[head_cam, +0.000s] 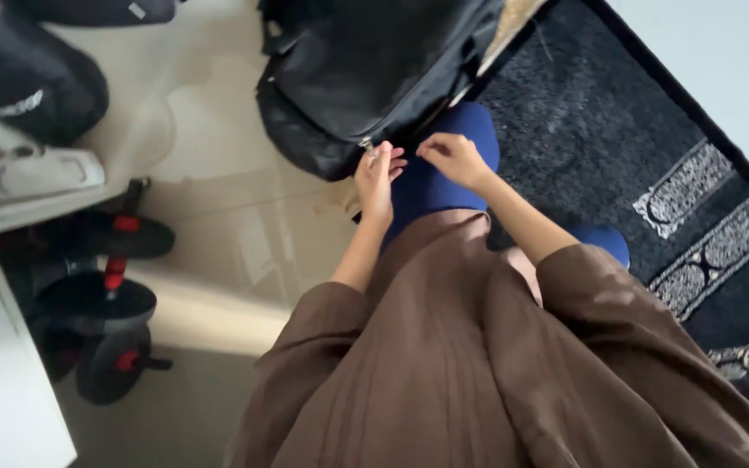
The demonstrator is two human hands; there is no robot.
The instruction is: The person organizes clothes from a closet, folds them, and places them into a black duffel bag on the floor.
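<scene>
Head view, looking straight down. I see both hands out in front of the body, low over a black backpack [374, 69] that sits on the pale tiled floor [218, 191].

Left hand [378, 178]: at the lower edge of the backpack, fingertips pinched together on what looks like a small metal zipper pull [367, 147]. The pull is tiny and partly covered, so I log the grip as closed on it, with that caveat.

Right hand [454, 159]: just beside the left, fingers curled loosely, resting against the bag's lower edge near the same zipper line. I cannot tell whether its grip is clamped on anything; the fingertips are turned away from the camera.

Backpack position: upper centre of the view, leaning half on the floor and half over the edge of a dark patterned rug [652, 173], directly ahead of the person's knee.

Person: brown long-sleeved garment [478, 364] fills the lower frame; blue cloth [444, 173] over the knee shows below the hands.

Surroundings: dumbbells with black plates and red collars [110, 295] lie on the floor at left, well apart from the hands. A white piece of furniture [2, 390] occupies the lower left corner.
</scene>
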